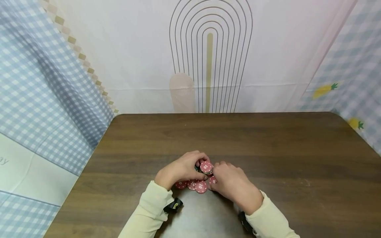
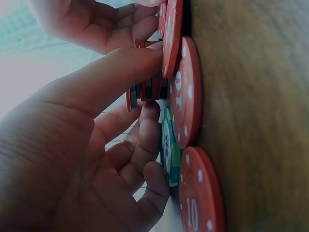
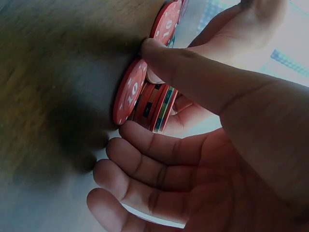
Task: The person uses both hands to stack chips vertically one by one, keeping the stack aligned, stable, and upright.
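Note:
My left hand (image 1: 185,168) curls its thumb and fingers around a short stack of poker chips (image 1: 206,167), which stands on the table with a red 10 chip on top. Red, black and green edges show in the stack (image 3: 157,108) in the right wrist view. My right hand (image 1: 233,182) pinches a red poker chip (image 3: 130,92) by its edges between thumb and index finger, low beside the stack; its other fingers are spread. More red chips (image 1: 200,187) lie under and in front of the left hand. A green chip (image 2: 169,145) sits by the left fingers, partly covered.
The brown wooden table (image 1: 268,138) reaches back to a white cloth (image 1: 143,66) with an arch pattern. Blue checked cloth (image 1: 44,76) hangs on the left, and more hangs on the right. Each wrist wears a black strap (image 1: 173,205).

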Demonstrator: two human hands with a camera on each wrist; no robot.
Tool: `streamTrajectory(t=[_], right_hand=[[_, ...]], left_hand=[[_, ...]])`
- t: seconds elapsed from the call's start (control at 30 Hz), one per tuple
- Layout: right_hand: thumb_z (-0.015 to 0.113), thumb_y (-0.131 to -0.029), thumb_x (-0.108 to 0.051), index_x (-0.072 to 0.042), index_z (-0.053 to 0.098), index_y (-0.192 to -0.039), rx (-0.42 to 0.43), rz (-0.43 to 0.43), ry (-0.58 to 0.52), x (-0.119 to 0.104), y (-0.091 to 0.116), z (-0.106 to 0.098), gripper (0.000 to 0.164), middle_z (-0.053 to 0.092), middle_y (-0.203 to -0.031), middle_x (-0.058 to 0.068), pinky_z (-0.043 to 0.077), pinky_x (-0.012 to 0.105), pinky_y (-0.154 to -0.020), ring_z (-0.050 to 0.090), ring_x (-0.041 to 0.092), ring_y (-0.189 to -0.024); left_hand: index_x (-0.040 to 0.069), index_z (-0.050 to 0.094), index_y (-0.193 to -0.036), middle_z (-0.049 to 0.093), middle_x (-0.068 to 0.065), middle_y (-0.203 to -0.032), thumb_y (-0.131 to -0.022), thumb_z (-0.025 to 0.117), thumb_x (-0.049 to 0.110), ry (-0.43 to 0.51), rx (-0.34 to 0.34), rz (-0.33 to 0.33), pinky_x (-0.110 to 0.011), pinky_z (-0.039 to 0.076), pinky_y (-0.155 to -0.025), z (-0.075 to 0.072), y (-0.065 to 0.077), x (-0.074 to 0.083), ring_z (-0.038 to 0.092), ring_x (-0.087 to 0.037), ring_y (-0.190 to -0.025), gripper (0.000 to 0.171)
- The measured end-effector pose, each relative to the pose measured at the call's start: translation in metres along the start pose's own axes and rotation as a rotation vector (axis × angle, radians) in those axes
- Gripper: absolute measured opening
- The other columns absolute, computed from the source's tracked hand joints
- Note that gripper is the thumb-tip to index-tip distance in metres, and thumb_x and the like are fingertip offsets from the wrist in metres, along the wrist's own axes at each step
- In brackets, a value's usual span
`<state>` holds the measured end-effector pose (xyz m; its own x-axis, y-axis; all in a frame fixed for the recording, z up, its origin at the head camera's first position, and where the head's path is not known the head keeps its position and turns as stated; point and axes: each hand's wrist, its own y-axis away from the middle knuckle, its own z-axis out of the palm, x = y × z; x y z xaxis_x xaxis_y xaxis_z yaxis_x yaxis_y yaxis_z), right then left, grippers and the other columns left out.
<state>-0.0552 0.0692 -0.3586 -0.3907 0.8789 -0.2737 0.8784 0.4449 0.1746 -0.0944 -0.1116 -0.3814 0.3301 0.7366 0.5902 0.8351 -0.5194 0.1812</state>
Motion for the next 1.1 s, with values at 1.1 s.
streamTrajectory(t=[1.1], right_hand=[[0.073, -0.079, -0.015, -0.01, 0.048, -0.082, -0.054, -0.008, 0.015, 0.005, 0.002, -0.019, 0.026, 0.045, -0.083, 0.005, 0.039, 0.036, -0.052, 0.046, 0.02, -0.073]], left_hand=[[0.02, 0.065, -0.114, 0.055, 0.008, -0.095, -0.077, 0.084, 0.022, 0.013, 0.002, -0.014, -0.025, 0.046, -0.079, 0.002, -0.001, -0.002, 0.053, -0.01, -0.089, 0.041]])
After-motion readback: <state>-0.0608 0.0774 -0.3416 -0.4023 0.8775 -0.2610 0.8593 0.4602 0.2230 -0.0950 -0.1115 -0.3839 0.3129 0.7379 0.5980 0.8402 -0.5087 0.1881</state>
